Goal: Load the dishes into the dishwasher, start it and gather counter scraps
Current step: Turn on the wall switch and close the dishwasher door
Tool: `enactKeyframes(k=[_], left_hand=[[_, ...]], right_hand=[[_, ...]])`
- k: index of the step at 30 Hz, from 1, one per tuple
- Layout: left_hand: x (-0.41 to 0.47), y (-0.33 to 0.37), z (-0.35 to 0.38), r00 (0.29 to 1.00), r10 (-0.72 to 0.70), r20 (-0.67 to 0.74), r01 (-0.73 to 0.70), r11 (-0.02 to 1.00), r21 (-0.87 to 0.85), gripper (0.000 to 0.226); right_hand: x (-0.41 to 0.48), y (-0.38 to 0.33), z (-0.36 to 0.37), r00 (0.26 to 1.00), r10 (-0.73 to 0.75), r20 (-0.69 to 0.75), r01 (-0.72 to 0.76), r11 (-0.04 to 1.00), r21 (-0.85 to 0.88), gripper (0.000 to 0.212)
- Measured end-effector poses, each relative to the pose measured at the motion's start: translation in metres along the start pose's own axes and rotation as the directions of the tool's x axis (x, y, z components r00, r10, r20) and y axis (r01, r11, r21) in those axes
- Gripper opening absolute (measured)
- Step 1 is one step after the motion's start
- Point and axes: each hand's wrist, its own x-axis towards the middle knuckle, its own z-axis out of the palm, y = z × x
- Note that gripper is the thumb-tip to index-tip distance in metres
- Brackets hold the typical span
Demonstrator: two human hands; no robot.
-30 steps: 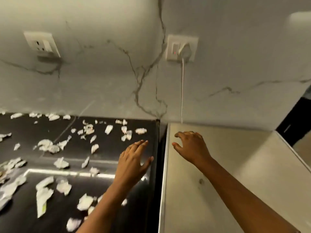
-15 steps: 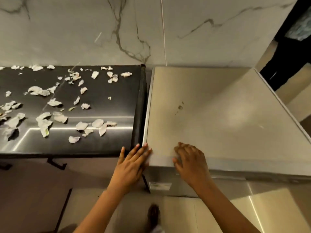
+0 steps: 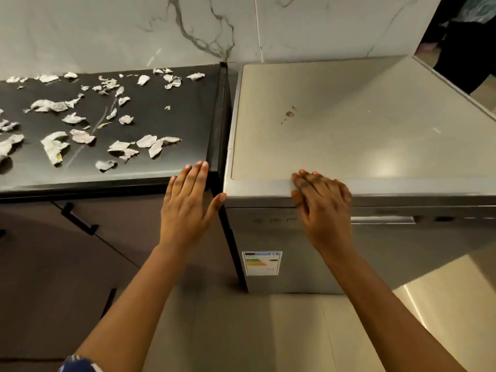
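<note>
The dishwasher (image 3: 349,116) stands on the right, against the marble wall (image 3: 107,30), with its door (image 3: 402,251) closed, so the interior and any contents cannot be seen. Its flat grey top carries a small brown stain (image 3: 290,113) near the middle. An energy label (image 3: 261,263) is fixed to the upper left of the door, and a recessed handle (image 3: 381,220) runs along the control strip. The black bench (image 3: 174,116) sits just beside the dishwasher on the left, with a narrow gap between them. Torn pale scraps (image 3: 146,142) are scattered over most of the bench surface, from the wall side to near the front edge. The left hand (image 3: 186,208) is at the front right corner of the bench: its fingers (image 3: 200,173) are straight and released, tips over the bench edge, thumb spread toward the dishwasher's corner, grasping nothing. The right hand (image 3: 322,208) rests on the front top edge of the dishwasher, above the control strip: its fingers (image 3: 308,179) lie relaxed on the edge, grasping nothing. A dark cabinet front with a black bar handle (image 3: 77,218) is below the bench. The floor (image 3: 255,331) is pale tile.
</note>
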Motion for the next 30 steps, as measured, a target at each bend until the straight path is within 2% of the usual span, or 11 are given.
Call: enactKeyframes(k=[3,6,12,18,22,26,28,30], left_hand=[[-0.003,-0.007,0.015,0.986,0.057,-0.159,-0.054,0.998,0.023,0.072],[-0.004,-0.016,0.033,0.941,0.125,-0.315,-0.118,0.992,0.040,0.068],[0.003,-0.018,0.060,0.830,0.142,-0.539,-0.136,0.989,0.051,0.071],[0.011,-0.026,0.076,0.753,0.196,-0.628,-0.213,0.976,0.049,0.077],[0.016,-0.031,0.081,0.727,0.218,-0.651,-0.253,0.967,0.041,0.082],[0.015,-0.038,0.078,0.746,0.279,-0.605,-0.297,0.952,0.073,0.087],[0.012,-0.049,0.077,0.749,0.295,-0.594,-0.283,0.952,0.117,0.087],[0.009,-0.065,0.077,0.737,0.262,-0.624,-0.220,0.965,0.145,0.086]], right_hand=[[-0.003,0.000,0.017,0.978,-0.042,-0.203,0.035,0.999,-0.041,0.041],[-0.005,0.003,0.034,0.921,-0.103,-0.377,0.079,0.994,-0.079,0.039],[0.000,0.008,0.047,0.808,-0.173,-0.563,0.129,0.985,-0.117,0.037],[0.002,0.012,0.057,0.749,-0.179,-0.637,0.116,0.983,-0.140,0.041],[-0.005,0.007,0.070,0.744,-0.160,-0.649,0.089,0.986,-0.141,0.043],[-0.045,-0.008,0.110,0.709,-0.304,-0.636,0.194,0.951,-0.239,0.051],[-0.065,-0.015,0.136,0.722,-0.383,-0.576,0.233,0.919,-0.318,0.051],[-0.075,-0.018,0.159,0.749,-0.391,-0.535,0.226,0.910,-0.349,0.052]])
